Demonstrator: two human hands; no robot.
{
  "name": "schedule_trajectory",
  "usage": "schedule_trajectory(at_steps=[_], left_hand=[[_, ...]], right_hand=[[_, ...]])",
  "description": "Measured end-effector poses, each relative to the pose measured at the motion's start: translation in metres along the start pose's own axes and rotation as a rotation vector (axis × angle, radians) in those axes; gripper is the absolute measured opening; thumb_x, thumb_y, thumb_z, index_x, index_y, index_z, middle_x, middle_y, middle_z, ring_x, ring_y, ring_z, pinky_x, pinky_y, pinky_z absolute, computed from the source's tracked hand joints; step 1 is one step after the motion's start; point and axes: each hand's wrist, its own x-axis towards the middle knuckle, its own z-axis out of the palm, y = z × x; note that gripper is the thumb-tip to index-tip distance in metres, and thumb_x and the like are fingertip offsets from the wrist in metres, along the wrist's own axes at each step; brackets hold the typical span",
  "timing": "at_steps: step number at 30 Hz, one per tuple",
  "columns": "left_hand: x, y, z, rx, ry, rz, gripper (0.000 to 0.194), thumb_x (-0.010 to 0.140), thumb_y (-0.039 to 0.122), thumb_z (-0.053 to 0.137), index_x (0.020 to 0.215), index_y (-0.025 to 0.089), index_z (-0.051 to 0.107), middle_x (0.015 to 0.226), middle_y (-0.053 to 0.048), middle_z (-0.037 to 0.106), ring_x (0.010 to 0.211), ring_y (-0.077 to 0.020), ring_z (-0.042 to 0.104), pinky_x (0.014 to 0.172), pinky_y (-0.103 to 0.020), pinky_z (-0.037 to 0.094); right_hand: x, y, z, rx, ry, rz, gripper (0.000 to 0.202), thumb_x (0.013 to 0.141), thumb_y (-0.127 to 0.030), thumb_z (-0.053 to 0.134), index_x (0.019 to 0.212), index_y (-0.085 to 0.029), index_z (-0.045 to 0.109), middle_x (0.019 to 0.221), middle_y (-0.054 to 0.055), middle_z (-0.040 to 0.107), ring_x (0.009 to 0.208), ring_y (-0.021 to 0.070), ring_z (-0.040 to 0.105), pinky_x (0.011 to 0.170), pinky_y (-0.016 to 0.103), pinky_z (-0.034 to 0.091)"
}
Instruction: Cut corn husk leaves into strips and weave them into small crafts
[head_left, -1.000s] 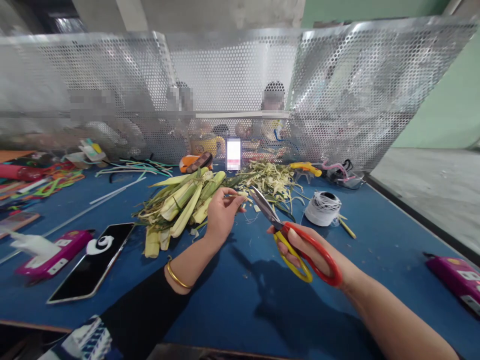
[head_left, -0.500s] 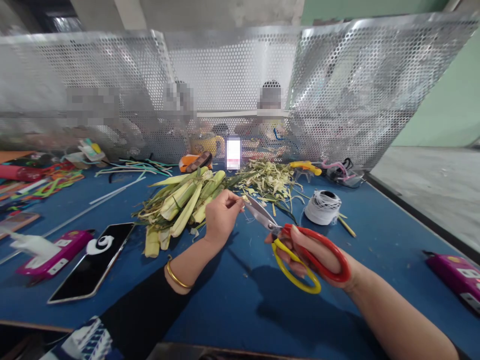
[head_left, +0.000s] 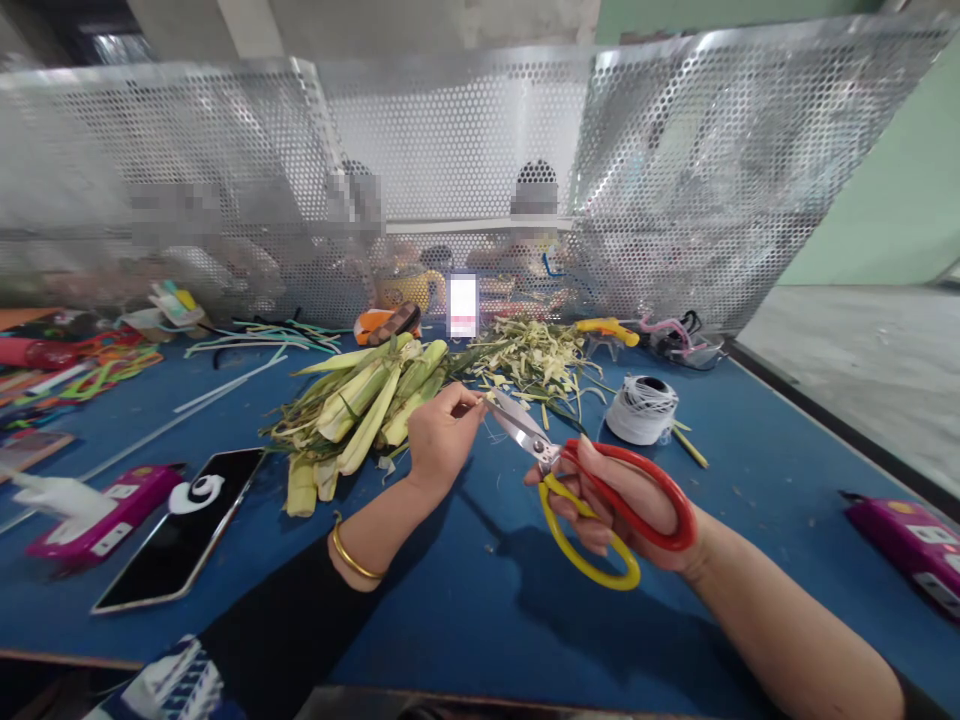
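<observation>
My left hand [head_left: 444,432], with a gold bangle at the wrist, pinches a tiny pale piece at its fingertips, too small to name. In my right hand [head_left: 615,495] are scissors [head_left: 525,430] with one red and one yellow handle loop. Their blade tips lie at the left fingertips, the blades slightly apart. Thin thread hangs just below the tips. Behind my left hand lies a bundle of green-yellow husks [head_left: 364,400]. A heap of shredded husk pieces [head_left: 532,350] sits beyond the blades. The white thread spool [head_left: 642,410] stands to their right.
On the blue table [head_left: 450,620], a black phone [head_left: 184,540] and a purple tool [head_left: 109,515] lie at left, another purple tool [head_left: 904,550] at right. A yellow-handled tool [head_left: 607,330] lies at the back, before a perforated metal screen [head_left: 465,120]. People sit behind it.
The scissor handles have shifted slightly left and the blades look a little wider apart. My left hand keeps its pinch. The whole view has moved slightly.
</observation>
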Motion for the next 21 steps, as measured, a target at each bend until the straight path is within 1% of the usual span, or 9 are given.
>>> schedule_trajectory(at_steps=[3,8,9,11,13,18,21], left_hand=[[-0.001,-0.001,0.001,-0.014,0.001,0.002,0.015,0.073,0.023,0.064,0.059,0.021,0.060,0.080,-0.001,0.073,0.072,-0.0169,0.066,0.066,-0.026,0.047],[-0.001,-0.002,0.004,-0.104,-0.016,-0.131,0.010,0.072,0.026,0.067,0.067,0.020,0.060,0.066,0.000,0.068,0.058,-0.0163,0.065,0.059,-0.027,0.049],[-0.001,-0.002,0.005,-0.134,-0.017,-0.159,0.011,0.070,0.027,0.069,0.072,0.020,0.060,0.067,0.000,0.068,0.056,-0.0161,0.065,0.058,-0.027,0.050],[0.000,-0.002,0.005,-0.211,-0.020,-0.204,0.019,0.068,0.026,0.071,0.081,0.020,0.059,0.073,-0.001,0.069,0.054,-0.0158,0.065,0.055,-0.027,0.051],[0.000,-0.002,0.005,-0.256,-0.027,-0.221,0.024,0.067,0.025,0.072,0.086,0.020,0.058,0.076,-0.001,0.069,0.053,-0.0153,0.064,0.054,-0.027,0.052],[0.001,-0.004,0.006,-0.246,-0.012,-0.215,0.020,0.066,0.025,0.072,0.076,0.019,0.056,0.070,0.000,0.067,0.052,-0.0143,0.063,0.051,-0.024,0.050],[0.001,-0.005,0.008,-0.297,-0.040,-0.251,0.020,0.065,0.026,0.072,0.075,0.019,0.056,0.065,0.001,0.065,0.052,-0.0142,0.063,0.053,-0.025,0.050]], right_hand=[[0.001,0.000,0.001,-0.002,0.014,-0.004,0.057,0.076,-0.069,0.060,0.092,-0.014,0.062,0.064,-0.003,0.049,0.041,0.0039,0.035,0.039,0.019,0.029],[0.004,0.004,0.000,0.021,0.024,-0.008,0.056,0.079,-0.067,0.057,0.094,-0.013,0.061,0.063,-0.003,0.049,0.041,0.0039,0.034,0.039,0.019,0.030],[0.005,0.005,0.000,0.026,0.022,-0.010,0.056,0.080,-0.067,0.056,0.095,-0.013,0.061,0.063,-0.003,0.049,0.040,0.0040,0.034,0.039,0.020,0.031],[0.007,0.006,0.001,0.038,0.021,-0.005,0.056,0.081,-0.067,0.055,0.096,-0.014,0.061,0.063,-0.003,0.050,0.039,0.0040,0.035,0.038,0.019,0.032],[0.007,0.006,0.002,0.057,0.020,0.020,0.058,0.081,-0.069,0.054,0.097,-0.014,0.061,0.064,-0.003,0.049,0.039,0.0038,0.035,0.038,0.019,0.033],[0.004,-0.002,0.002,0.178,-0.027,0.123,0.062,0.086,-0.071,0.040,0.099,-0.014,0.061,0.064,-0.003,0.047,0.038,0.0034,0.032,0.036,0.018,0.033],[0.003,-0.005,0.000,0.221,-0.048,0.145,0.063,0.088,-0.071,0.035,0.095,-0.014,0.061,0.064,-0.003,0.047,0.037,0.0033,0.029,0.034,0.018,0.032]])
